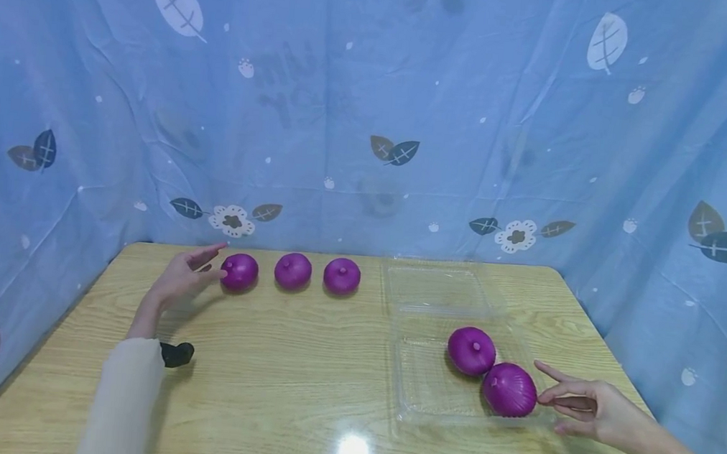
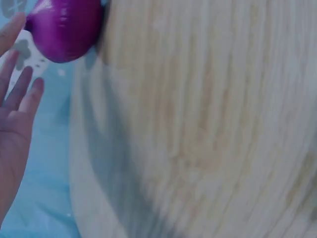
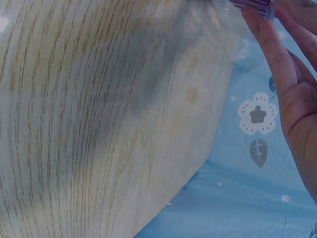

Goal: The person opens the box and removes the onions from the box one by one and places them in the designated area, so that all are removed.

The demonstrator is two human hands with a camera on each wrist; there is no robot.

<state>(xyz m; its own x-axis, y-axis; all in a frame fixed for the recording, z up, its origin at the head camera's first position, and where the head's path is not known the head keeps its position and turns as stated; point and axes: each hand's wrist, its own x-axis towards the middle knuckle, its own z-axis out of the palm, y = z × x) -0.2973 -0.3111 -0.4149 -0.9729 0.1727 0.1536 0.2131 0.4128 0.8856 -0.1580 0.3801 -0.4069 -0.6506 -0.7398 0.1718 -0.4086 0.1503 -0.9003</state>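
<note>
Three purple onions stand in a row at the table's back left: a left one (image 1: 239, 272), a middle one (image 1: 292, 271) and a right one (image 1: 342, 276). My left hand (image 1: 185, 276) is beside the left onion, fingers spread and thumb tip at its edge; I cannot tell whether it touches. In the left wrist view those fingers lie apart near the onion (image 2: 67, 29). Two more purple onions, one farther back (image 1: 472, 350) and one nearer (image 1: 510, 390), sit in a clear plastic box (image 1: 417, 390). Just right of the nearer onion is my right hand (image 1: 594, 411), fingers loosely extended, gripping nothing.
The box's clear lid (image 1: 436, 287) lies folded back behind it. A black strap end (image 1: 177, 355) sticks out at the left wrist. Blue leaf-print curtain (image 1: 348, 110) hangs around the wooden table (image 1: 271, 392) at the back and sides.
</note>
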